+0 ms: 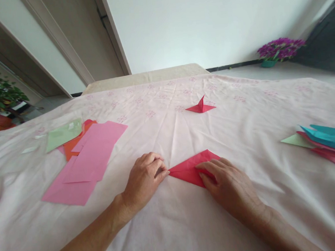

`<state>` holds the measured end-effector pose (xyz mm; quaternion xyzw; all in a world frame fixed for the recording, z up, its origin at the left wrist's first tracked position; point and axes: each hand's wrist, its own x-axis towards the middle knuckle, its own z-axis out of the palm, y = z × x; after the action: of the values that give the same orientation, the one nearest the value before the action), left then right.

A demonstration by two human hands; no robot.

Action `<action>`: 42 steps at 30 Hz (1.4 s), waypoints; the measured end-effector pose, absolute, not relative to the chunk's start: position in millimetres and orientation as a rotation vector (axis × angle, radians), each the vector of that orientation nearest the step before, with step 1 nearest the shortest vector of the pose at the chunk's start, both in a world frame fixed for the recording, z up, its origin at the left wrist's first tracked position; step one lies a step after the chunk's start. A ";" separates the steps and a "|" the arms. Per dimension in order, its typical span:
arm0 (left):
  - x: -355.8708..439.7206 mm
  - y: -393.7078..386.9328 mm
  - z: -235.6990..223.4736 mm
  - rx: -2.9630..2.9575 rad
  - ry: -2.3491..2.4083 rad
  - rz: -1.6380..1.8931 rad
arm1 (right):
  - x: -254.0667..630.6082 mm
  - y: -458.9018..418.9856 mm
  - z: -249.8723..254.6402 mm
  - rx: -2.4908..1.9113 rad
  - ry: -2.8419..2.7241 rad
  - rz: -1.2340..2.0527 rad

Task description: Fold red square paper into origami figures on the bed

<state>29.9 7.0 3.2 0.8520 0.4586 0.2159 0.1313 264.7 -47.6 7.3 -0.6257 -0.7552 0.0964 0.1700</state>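
A folded red sheet of paper (189, 169), shaped like a flat diamond, lies on the cloth between my two hands. With thumb and fingertips together, my left hand (145, 178) pinches its pointed left corner. My right hand (228, 182) rests over the right part of the paper, its thumb and bent fingers gripping there and hiding the right corner. Farther back stands a small red folded paper boat (201, 106) with an upright peak in its middle.
To the left lie pink paper sheets (96, 155), an orange sheet (79, 139) and a light green packet (64, 134). Folded blue paper pieces (333, 138) are piled at the right with pink and green ones. A wrinkled pale tablecloth (164, 227) covers the surface.
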 end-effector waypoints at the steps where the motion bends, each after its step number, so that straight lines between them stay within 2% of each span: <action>1: 31.0 6.4 4.3 2.486 1.351 0.607 | 264.8 -47.9 7.7 -1.783 -2.142 0.279; 9: 33.2 6.4 3.5 2.545 1.337 0.595 | 266.9 -46.3 8.4 -1.850 -2.103 0.341; 16: 33.5 8.2 -10.0 2.888 0.745 0.752 | 270.3 -47.6 1.4 -1.840 -2.082 0.262; 20: 35.4 3.4 -10.8 3.092 0.553 0.686 | 273.2 -52.1 1.5 -1.863 -2.140 0.036; 24: 34.3 -4.6 -6.9 3.210 0.574 0.510 | 274.0 -54.0 2.7 -1.606 -2.337 -0.183; 30: 26.8 -16.0 -0.4 3.114 0.673 0.251 | 270.0 -46.3 -0.3 -1.157 -2.728 -0.187; 42: -32.2 -27.7 -0.7 2.988 1.055 0.162 | 265.1 -57.1 -15.8 -1.205 -2.729 -0.476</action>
<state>-32.2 -27.7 -0.7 0.9416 0.3324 0.0511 -0.0155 265.1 -57.1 -15.8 -0.3981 -0.9017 -0.1573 0.0606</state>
